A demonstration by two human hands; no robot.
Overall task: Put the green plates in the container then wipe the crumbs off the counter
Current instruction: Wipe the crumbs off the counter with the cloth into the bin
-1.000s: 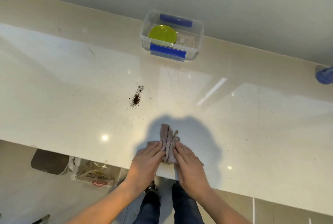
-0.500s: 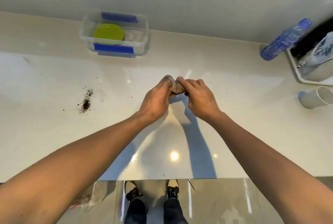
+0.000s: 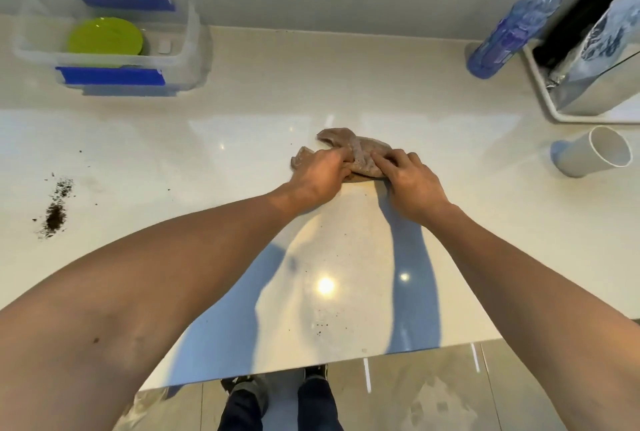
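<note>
both hands lie side by side on a crumpled brownish cloth (image 3: 360, 157) in the middle of the counter (image 3: 242, 125). the left hand (image 3: 320, 172) has its fingers (image 3: 337, 157) bent down onto the left part of the cloth, and a fold of it sticks out past the knuckles on the left. the right hand (image 3: 410, 174) has its fingers (image 3: 384, 162) curled over the right part, the tips digging into the fabric. whether either hand truly pinches the cloth or only presses it flat cannot be told from here. a tail of the cloth reaches away beyond the fingertips of both hands.

far to the left of the left hand's fingers, well apart from them, lies a dark heap of crumbs (image 3: 55, 214), with a thin trail of specks above it. a few more specks dot the counter near the person's edge, behind the wrists.

beyond the fingers and off to the left stands a clear container (image 3: 187, 32) with blue clips, close to the wall. a green plate (image 3: 104, 41) lies inside it, in its left half.

to the right of the right hand's fingers a white cup (image 3: 588, 157) lies on its side, mouth facing right. further away on that side a blue bottle (image 3: 519, 25) stands beside a white tray (image 3: 540, 91) holding a silvery bag (image 3: 602, 49).
</note>
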